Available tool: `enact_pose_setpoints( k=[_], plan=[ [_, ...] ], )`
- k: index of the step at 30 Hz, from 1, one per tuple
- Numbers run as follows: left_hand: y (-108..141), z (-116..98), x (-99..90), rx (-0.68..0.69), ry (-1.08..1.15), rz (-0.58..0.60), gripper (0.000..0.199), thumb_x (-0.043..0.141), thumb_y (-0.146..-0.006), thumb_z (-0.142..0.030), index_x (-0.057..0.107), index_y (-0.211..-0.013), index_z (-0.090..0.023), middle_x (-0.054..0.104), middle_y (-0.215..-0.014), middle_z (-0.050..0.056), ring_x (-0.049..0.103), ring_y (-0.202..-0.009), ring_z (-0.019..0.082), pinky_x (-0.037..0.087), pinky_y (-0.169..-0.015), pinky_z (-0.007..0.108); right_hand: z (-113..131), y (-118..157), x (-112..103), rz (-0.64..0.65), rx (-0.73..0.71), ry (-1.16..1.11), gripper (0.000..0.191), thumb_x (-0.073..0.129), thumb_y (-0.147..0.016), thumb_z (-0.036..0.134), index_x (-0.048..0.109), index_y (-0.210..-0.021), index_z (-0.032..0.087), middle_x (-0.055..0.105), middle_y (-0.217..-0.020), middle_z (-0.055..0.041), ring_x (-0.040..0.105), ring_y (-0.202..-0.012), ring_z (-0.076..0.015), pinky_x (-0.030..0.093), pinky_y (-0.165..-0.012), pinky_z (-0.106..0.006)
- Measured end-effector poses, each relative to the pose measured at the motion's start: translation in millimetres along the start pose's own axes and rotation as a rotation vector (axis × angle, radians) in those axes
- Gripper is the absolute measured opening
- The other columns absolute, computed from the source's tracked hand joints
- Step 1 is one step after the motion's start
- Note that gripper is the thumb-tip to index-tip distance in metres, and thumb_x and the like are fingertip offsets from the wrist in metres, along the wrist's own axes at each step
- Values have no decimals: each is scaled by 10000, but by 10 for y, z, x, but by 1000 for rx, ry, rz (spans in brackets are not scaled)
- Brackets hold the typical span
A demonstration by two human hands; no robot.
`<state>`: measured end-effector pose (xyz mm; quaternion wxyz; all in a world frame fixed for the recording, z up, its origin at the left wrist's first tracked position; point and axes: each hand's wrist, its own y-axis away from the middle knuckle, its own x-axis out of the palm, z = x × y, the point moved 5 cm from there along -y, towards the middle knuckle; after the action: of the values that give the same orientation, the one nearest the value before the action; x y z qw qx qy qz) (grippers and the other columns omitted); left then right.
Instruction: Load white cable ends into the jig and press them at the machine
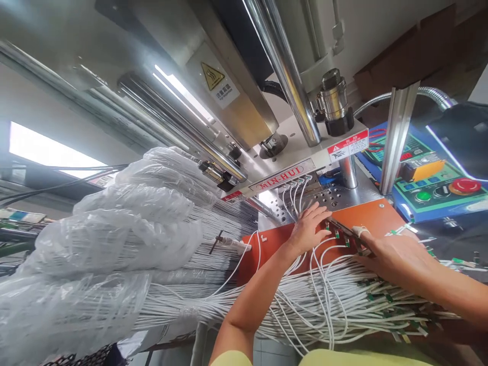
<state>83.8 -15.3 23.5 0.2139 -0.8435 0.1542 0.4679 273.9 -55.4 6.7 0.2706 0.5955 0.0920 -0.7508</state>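
My left hand [309, 230] reaches over the orange plate [364, 216] with its fingers spread, beside several white cables [295, 201] that run into the machine. To its right, my right hand [375, 246] grips a dark metal mould bar [345, 230] that lies on the plate, thumb along its upper edge. Small green connector boards [337, 234] on white cable ends sit along the bar. Below both hands lies a thick bundle of white cables [305, 295].
The press head [274, 175] and its steel columns stand just beyond my hands. A control box [438, 190] with a red stop button is at the right. Plastic-wrapped cable bundles [114, 239] fill the left. A T-handle [216, 242] sticks out near the plate.
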Motion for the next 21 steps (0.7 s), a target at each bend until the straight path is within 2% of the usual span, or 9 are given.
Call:
enact_pose_setpoints(
  k=[2, 5, 7, 9, 11, 15, 21],
  plan=[
    [-23, 19, 76, 7, 52, 25, 537, 782, -726, -215, 607, -1234, -212, 590, -1308, 87, 457, -1314, 244, 362, -1137, 433, 2, 64, -31, -42, 32, 122, 387, 410, -933, 441, 512, -1193, 174, 695, -677, -65, 668, -651, -306, 237, -534, -338],
    [-26, 37, 153, -9, 99, -24, 510, 790, -706, -197, 628, -1189, -182, 596, -1269, 105, 487, -1267, 241, 388, -1114, 418, 64, 117, -99, -81, 68, 256, 324, 459, -923, 398, 578, -1087, 145, 660, -633, -86, 651, -653, -323, 299, -596, -364],
    [-18, 35, 178, -14, 121, -47, 504, 788, -700, -176, 632, -1179, -185, 594, -1260, 105, 484, -1261, 244, 394, -1104, 422, 114, 123, -163, -133, 65, 315, 276, 520, -892, 378, 606, -1014, 146, 656, -714, -120, 639, -735, -337, 318, -600, -365],
    [-19, 41, 178, -20, 140, -50, 503, 795, -691, -172, 639, -1168, -197, 600, -1242, 98, 493, -1241, 247, 402, -1088, 428, 138, 107, -214, -178, 34, 330, 223, 572, -860, 357, 611, -967, 165, 640, -873, -139, 613, -833, -329, 320, -570, -342],
    [-40, 55, 158, -13, 153, -35, 504, 816, -670, -183, 650, -1145, -191, 610, -1213, 95, 510, -1203, 245, 419, -1060, 415, 109, 67, -212, -134, 1, 285, 199, 607, -835, 334, 595, -956, 177, 602, -967, -120, 598, -871, -295, 331, -554, -322],
    [-115, 96, 107, 34, 161, 49, 533, 853, -636, -232, 657, -1128, -170, 619, -1182, 89, 522, -1154, 233, 423, -1024, 378, -53, -4, -135, 51, -31, 138, 297, 557, -856, 373, 522, -1090, 193, 563, -986, -64, 616, -804, -239, 386, -582, -328],
    [-153, 64, 47, 84, 199, 104, 585, 841, -664, -315, 632, -1197, -194, 611, -1223, 88, 498, -1205, 232, 351, -1078, 378, -281, 52, -67, 66, -36, -54, 444, 542, -856, 481, 424, -1236, 285, 552, -1225, -60, 623, -985, -251, 464, -718, -370]
  ],
)
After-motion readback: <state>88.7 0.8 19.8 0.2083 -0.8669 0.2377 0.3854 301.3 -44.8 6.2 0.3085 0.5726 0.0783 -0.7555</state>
